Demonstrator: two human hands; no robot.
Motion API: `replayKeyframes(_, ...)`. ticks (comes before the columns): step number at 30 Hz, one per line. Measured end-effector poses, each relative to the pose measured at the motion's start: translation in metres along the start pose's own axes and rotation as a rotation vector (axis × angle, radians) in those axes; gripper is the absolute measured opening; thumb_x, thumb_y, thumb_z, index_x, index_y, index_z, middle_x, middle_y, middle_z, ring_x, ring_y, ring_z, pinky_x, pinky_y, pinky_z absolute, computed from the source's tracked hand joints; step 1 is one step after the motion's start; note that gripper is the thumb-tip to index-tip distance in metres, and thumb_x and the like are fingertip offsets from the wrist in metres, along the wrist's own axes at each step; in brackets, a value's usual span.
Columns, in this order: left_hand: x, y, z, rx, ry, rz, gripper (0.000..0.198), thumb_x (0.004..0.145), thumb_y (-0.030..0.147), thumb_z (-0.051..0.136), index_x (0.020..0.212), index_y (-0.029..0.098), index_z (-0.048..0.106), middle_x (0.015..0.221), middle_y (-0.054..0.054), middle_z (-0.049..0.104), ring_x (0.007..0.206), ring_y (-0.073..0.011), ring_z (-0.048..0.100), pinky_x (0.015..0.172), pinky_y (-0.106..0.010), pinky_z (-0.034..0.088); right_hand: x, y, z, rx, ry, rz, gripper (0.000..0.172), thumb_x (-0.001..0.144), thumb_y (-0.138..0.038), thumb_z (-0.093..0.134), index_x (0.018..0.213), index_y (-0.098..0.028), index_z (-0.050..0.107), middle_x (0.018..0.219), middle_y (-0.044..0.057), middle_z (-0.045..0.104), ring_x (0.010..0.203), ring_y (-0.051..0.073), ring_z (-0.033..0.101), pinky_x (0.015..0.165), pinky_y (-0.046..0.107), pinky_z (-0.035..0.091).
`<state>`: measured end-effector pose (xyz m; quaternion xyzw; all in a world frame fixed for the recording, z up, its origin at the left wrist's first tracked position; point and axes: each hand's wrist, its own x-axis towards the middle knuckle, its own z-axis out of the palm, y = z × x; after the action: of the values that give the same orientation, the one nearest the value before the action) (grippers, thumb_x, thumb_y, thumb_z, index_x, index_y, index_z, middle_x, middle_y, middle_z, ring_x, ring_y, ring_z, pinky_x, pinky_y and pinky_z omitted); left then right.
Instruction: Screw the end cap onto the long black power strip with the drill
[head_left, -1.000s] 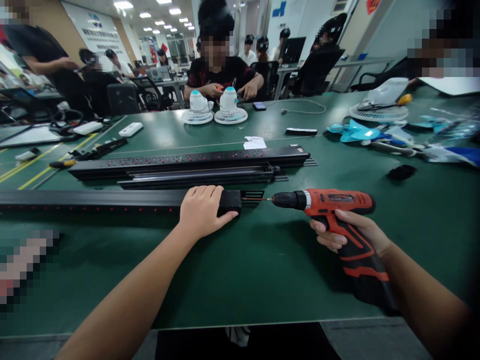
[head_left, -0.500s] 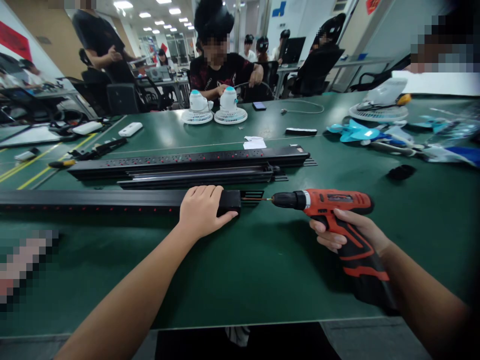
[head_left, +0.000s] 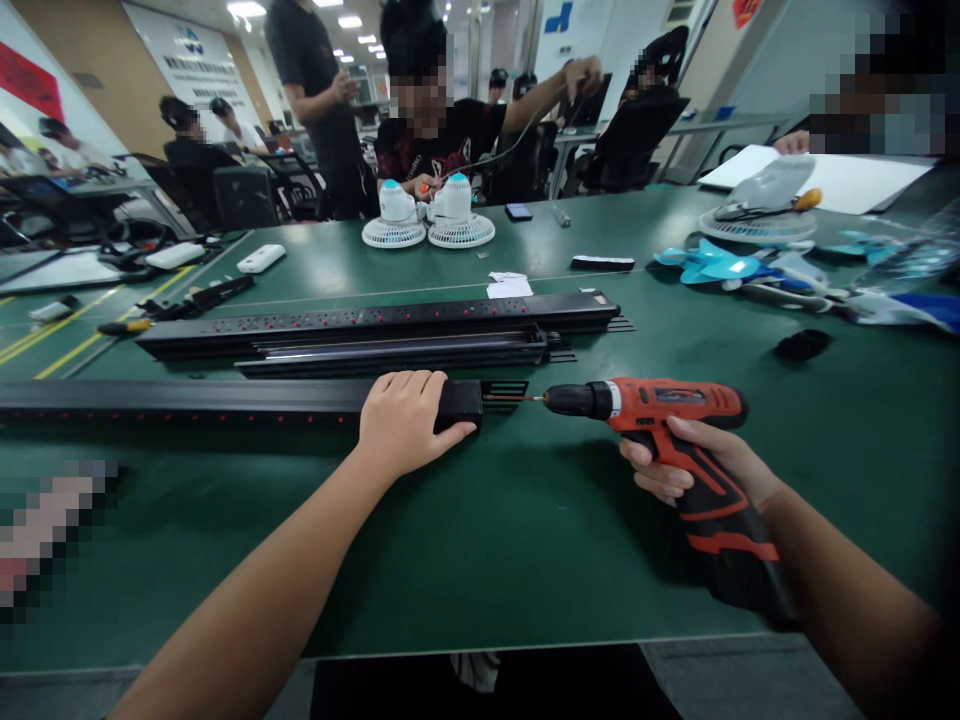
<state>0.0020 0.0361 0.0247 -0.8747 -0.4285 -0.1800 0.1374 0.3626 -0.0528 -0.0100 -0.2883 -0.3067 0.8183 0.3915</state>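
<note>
My left hand [head_left: 405, 420] lies over the right end of a long black power strip [head_left: 187, 398], fingers curled over its top and thumb against its front side. My right hand [head_left: 701, 465] grips the handle of a red and black cordless drill [head_left: 675, 420]. The drill lies level, pointing left. Its bit tip [head_left: 525, 398] meets the slotted end bracket [head_left: 504, 395] of the strip.
Two more black power strips [head_left: 375, 320] lie side by side behind mine on the green table [head_left: 487, 540]. Two white fans [head_left: 427, 215] stand before a seated person opposite. Blue fan parts [head_left: 720, 265] lie at the right, a yellow-handled screwdriver [head_left: 124, 326] at the left.
My hands, the drill and the strip have not moved. The person opposite has raised an arm with a cable, and a standing person has walked rightward behind the table.
</note>
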Motion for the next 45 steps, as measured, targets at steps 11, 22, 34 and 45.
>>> replayKeyframes(11, -0.0002, -0.0005, -0.0001, 0.016, 0.001, 0.001, 0.057, 0.086, 0.066, 0.053, 0.114, 0.016, 0.059, 0.104, -0.011, 0.069, 0.098, -0.0306, 0.063, 0.088, -0.044, 0.044, 0.0012, -0.0014, -0.0005, 0.013, -0.011, 0.039, 0.042, 0.090, -0.048, 0.055, 0.088, -0.010, 0.071, 0.056, -0.002, 0.042, 0.051, 0.011, 0.033, 0.052, 0.021, 0.043)
replayKeyframes(22, -0.0007, -0.0004, 0.0006, -0.006, 0.001, -0.009, 0.056, 0.086, 0.065, 0.054, 0.115, 0.017, 0.060, 0.105, -0.012, 0.069, 0.099, -0.0313, 0.062, 0.090, -0.045, 0.043, 0.0019, -0.0016, 0.0009, 0.006, 0.005, 0.058, 0.041, 0.087, -0.050, 0.058, 0.087, -0.011, 0.070, 0.054, -0.003, 0.038, 0.049, 0.012, 0.029, 0.050, 0.022, 0.042)
replayKeyframes(34, -0.0006, 0.0000, -0.0005, -0.003, -0.008, -0.015, 0.057, 0.086, 0.066, 0.053, 0.115, 0.017, 0.060, 0.106, -0.012, 0.068, 0.100, -0.0312, 0.062, 0.091, -0.045, 0.042, 0.0009, -0.0006, -0.0015, 0.015, -0.010, 0.040, 0.031, 0.086, -0.042, 0.061, 0.088, -0.012, 0.067, 0.055, -0.003, 0.041, 0.050, 0.012, 0.031, 0.052, 0.023, 0.045)
replayKeyframes(45, -0.0005, -0.0002, -0.0003, 0.001, 0.003, -0.013, 0.056, 0.085, 0.066, 0.054, 0.114, 0.018, 0.060, 0.105, -0.012, 0.069, 0.099, -0.0307, 0.062, 0.090, -0.045, 0.043, 0.0019, -0.0004, 0.0009, 0.004, -0.010, 0.039, 0.032, 0.084, -0.045, 0.063, 0.088, -0.013, 0.067, 0.056, -0.003, 0.040, 0.050, 0.012, 0.030, 0.051, 0.023, 0.044)
